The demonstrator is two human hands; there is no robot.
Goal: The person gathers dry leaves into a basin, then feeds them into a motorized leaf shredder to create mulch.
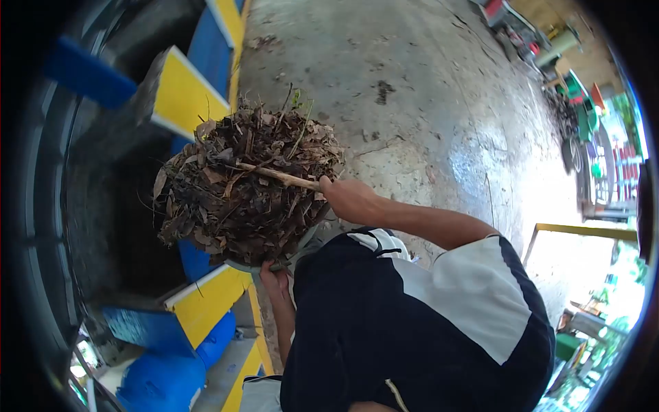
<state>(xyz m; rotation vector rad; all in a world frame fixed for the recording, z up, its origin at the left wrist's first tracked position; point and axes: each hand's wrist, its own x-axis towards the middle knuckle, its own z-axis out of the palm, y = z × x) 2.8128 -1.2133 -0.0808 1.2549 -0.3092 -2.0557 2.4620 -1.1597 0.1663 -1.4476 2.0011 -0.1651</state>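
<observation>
A large heap of dry brown leaves and twigs (240,178) rises above a container, whose pale rim (240,266) shows only along the lower edge. My right hand (347,199) is closed on the end of a light wooden stick (285,178), which lies across the top of the heap. At the container's near lower side, my left hand (274,276) has its fingers wrapped round the rim. Leaves hide part of those fingers.
Yellow and blue panels (185,96) flank a dark opening on the left. Blue barrels (165,378) stand at the lower left. A stained concrete floor (405,82) spreads beyond the heap. Assorted objects line the far right, near a bright doorway.
</observation>
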